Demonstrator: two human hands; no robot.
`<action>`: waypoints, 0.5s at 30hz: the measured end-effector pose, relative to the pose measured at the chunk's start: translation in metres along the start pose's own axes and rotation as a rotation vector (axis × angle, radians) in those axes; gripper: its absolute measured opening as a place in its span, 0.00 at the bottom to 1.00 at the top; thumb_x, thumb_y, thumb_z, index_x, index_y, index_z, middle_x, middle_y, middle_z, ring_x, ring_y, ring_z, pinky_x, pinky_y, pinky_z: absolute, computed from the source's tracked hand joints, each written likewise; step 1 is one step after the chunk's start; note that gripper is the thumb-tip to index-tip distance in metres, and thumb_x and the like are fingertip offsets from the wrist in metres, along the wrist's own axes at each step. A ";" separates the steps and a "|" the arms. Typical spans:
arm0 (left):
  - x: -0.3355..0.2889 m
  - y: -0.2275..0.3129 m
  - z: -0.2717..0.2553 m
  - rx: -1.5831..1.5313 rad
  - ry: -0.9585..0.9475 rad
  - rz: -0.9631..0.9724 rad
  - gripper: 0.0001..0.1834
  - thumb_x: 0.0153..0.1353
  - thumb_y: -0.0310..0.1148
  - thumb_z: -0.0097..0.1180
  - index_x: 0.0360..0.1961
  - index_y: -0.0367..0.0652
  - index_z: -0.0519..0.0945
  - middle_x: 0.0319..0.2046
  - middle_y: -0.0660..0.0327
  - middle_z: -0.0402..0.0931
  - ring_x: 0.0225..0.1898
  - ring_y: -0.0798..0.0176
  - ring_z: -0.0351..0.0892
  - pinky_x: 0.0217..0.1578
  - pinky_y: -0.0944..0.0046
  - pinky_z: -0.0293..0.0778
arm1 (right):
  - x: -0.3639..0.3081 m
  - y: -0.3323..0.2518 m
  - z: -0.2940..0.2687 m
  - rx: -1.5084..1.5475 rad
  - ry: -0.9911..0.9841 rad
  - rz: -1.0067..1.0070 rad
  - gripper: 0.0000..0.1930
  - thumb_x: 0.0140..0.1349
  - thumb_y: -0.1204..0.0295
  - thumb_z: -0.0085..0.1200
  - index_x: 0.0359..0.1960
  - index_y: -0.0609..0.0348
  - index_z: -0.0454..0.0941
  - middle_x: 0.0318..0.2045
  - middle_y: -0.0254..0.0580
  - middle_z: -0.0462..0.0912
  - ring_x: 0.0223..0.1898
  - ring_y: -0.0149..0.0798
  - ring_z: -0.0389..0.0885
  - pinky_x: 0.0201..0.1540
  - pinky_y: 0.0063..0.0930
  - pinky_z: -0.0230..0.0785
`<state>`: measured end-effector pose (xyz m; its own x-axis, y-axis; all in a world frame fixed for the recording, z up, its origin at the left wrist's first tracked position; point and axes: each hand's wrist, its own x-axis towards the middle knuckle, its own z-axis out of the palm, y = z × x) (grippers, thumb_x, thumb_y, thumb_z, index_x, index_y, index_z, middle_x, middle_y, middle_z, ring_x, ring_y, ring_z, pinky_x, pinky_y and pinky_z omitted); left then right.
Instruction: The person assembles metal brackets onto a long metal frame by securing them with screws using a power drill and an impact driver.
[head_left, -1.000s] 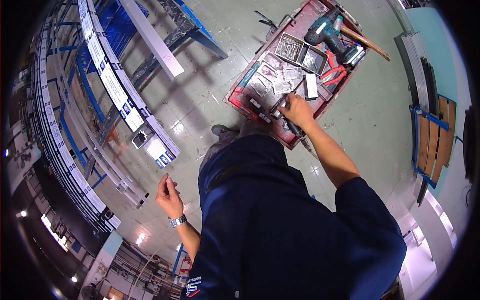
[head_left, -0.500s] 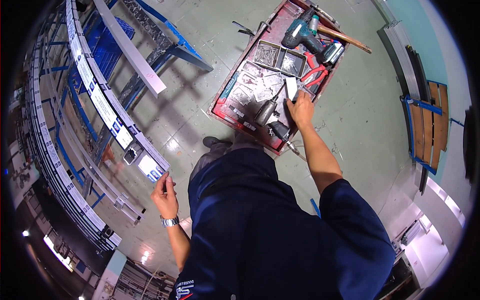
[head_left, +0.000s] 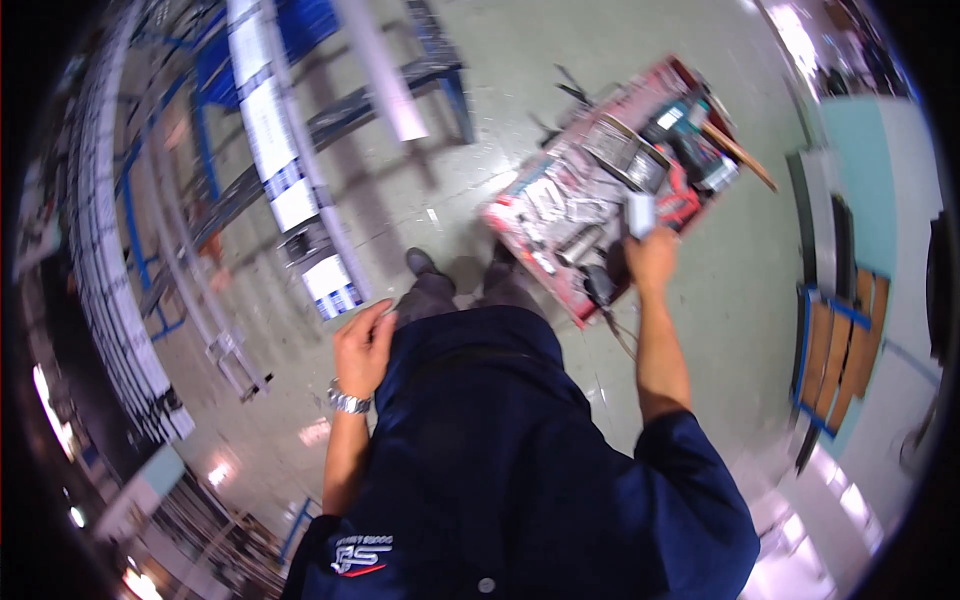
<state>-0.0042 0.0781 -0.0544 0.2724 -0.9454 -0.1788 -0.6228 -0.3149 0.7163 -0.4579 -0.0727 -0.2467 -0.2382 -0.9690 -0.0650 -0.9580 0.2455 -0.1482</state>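
My right hand (head_left: 652, 258) is over the near right side of a red tool tray (head_left: 508, 212), its fingers closed on a small white rectangular piece (head_left: 640, 213). Motion blur hides what exactly this piece is. Beside the hand lie red-handled pliers (head_left: 680, 198) and a dark air tool (head_left: 598, 284) with a hose. My left hand (head_left: 364, 345), with a metal watch at the wrist, hangs near the end of a long film-covered profile (head_left: 268, 125). Its fingers are slightly bent and apart, with nothing in them.
The tray also carries a teal cordless drill (head_left: 685, 140), a hammer with a wooden handle (head_left: 740, 155) and a divided box of small metal parts (head_left: 625, 152). On the left stand blue metal trestles (head_left: 455, 100) and stacked long profiles (head_left: 110, 300). A wooden-slatted rack (head_left: 845, 345) is at the right.
The view has turned, and the tray sits farther right. My right hand has lifted the white piece slightly from the tray. My left hand has come closer to my body.
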 end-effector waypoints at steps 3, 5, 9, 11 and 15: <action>0.006 -0.013 -0.015 -0.018 -0.002 0.059 0.10 0.62 0.29 0.64 0.45 0.41 0.85 0.32 0.54 0.84 0.27 0.59 0.83 0.31 0.63 0.77 | -0.006 0.027 -0.043 -0.069 0.017 0.029 0.24 0.46 0.65 0.67 0.44 0.65 0.78 0.42 0.58 0.78 0.46 0.59 0.77 0.50 0.48 0.72; 0.011 -0.026 -0.025 -0.019 0.030 0.082 0.11 0.62 0.30 0.65 0.45 0.42 0.85 0.32 0.54 0.84 0.27 0.58 0.83 0.30 0.63 0.77 | -0.018 0.021 -0.069 -0.128 0.062 0.053 0.26 0.46 0.68 0.69 0.48 0.63 0.75 0.44 0.61 0.76 0.46 0.62 0.75 0.50 0.49 0.71; 0.013 -0.048 -0.046 -0.148 -0.020 0.153 0.13 0.62 0.31 0.64 0.47 0.44 0.84 0.31 0.58 0.83 0.26 0.58 0.82 0.29 0.62 0.77 | -0.031 -0.064 -0.094 0.034 0.026 -0.120 0.25 0.48 0.70 0.70 0.48 0.63 0.74 0.43 0.62 0.75 0.46 0.64 0.75 0.50 0.52 0.70; 0.020 -0.064 -0.061 -0.223 -0.083 0.168 0.21 0.60 0.34 0.66 0.55 0.44 0.80 0.38 0.56 0.84 0.32 0.57 0.84 0.33 0.62 0.78 | -0.048 -0.128 -0.090 0.186 -0.039 -0.326 0.24 0.48 0.72 0.70 0.46 0.66 0.74 0.42 0.60 0.76 0.46 0.61 0.76 0.48 0.50 0.70; 0.038 -0.078 -0.090 -0.453 -0.027 0.162 0.37 0.55 0.37 0.72 0.64 0.38 0.72 0.58 0.51 0.76 0.51 0.55 0.81 0.48 0.58 0.78 | -0.123 -0.312 -0.116 0.501 -0.218 -0.689 0.22 0.48 0.73 0.69 0.44 0.65 0.75 0.49 0.55 0.74 0.51 0.57 0.75 0.53 0.43 0.71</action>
<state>0.1202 0.0742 -0.0564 0.1758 -0.9830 -0.0538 -0.2722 -0.1010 0.9569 -0.1480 -0.0328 -0.0784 0.4522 -0.8917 0.0195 -0.6825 -0.3600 -0.6361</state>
